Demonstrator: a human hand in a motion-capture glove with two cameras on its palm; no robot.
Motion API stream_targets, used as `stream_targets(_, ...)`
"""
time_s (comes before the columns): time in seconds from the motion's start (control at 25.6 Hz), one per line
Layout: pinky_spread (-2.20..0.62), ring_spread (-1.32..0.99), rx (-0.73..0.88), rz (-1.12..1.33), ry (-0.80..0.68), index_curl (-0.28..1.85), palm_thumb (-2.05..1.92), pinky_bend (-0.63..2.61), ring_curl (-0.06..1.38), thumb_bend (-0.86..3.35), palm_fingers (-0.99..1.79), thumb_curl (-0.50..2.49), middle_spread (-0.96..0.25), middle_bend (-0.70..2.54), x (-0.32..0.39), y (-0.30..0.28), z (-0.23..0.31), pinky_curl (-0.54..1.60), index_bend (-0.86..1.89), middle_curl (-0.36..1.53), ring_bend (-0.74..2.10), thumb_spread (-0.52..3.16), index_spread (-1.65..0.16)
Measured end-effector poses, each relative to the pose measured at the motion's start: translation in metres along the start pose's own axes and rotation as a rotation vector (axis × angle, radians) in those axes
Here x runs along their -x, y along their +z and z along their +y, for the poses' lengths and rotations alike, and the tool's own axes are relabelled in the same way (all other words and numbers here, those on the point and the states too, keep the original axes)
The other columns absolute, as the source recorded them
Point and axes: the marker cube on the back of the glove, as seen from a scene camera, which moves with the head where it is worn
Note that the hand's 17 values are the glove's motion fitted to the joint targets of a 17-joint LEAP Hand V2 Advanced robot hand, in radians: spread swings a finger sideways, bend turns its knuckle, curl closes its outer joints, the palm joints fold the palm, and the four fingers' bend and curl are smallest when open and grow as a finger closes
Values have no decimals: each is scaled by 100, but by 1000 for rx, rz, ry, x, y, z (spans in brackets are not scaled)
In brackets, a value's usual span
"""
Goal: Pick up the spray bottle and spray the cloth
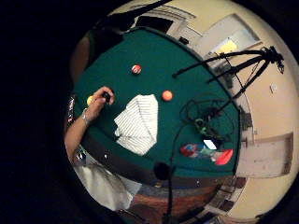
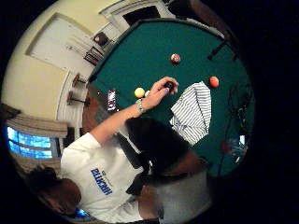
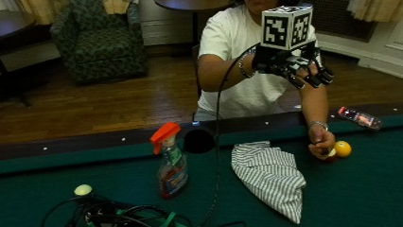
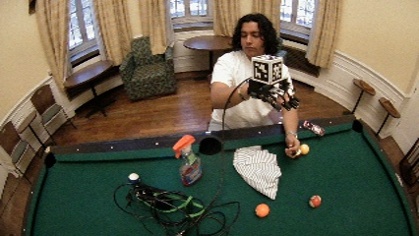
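one wide pool table (image 3: 353, 189) with green felt carries everything here. behind its far rail stands a person in a white shirt (image 3: 233, 71), the gloved right hand (image 3: 296, 66) raised in front of the chest, well above the felt — fingers relaxed and spread, holding nothing. the bare left hand (image 3: 321, 142) rests on the felt near the rail, curled over a small dark object i cannot identify, just beside a yellow ball (image 3: 342, 148).

next in size, the striped cloth (image 3: 271, 177) lies crumpled on the felt between the bare hand and the spray bottle (image 3: 170, 163). that bottle stands upright with an orange trigger head, apart from the cloth and not touched by either hand.

a tangle of black cables (image 4: 170, 209) with a green strap spreads on the felt near the bottle. smaller things: an orange ball (image 4: 262, 210) and a red-and-white ball (image 4: 314, 201) sit on open felt — both beyond the cloth, away from the person. a phone (image 3: 359, 117) lies on the wooden rail near the bare arm.
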Motion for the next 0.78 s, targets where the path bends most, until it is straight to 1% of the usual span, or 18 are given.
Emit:
stream_targets(0.16, 13, -5, -21, 21, -4, 12, 22, 39, 11, 11, 48, 8, -8, 20, -1, -6, 1, 14, 23, 9, 29, 59, -32)
stream_targets(0.31, 16, -6, -32, 18, 4, 17, 23, 39, 14, 9, 48, 10, -9, 19, -5, -11, 4, 18, 21, 13, 29, 75, -38)
stream_targets(0.55, 19, -7, -30, 27, 55, 21, 25, 39, 17, 6, 48, 14, -10, 18, -22, -10, 13, 22, 18, 17, 29, 90, -43)
stream_targets(0.78, 20, -6, -29, 43, 138, 23, 26, 38, 20, 3, 49, 17, -10, 18, -47, -3, 35, 24, 17, 20, 30, 97, -45)
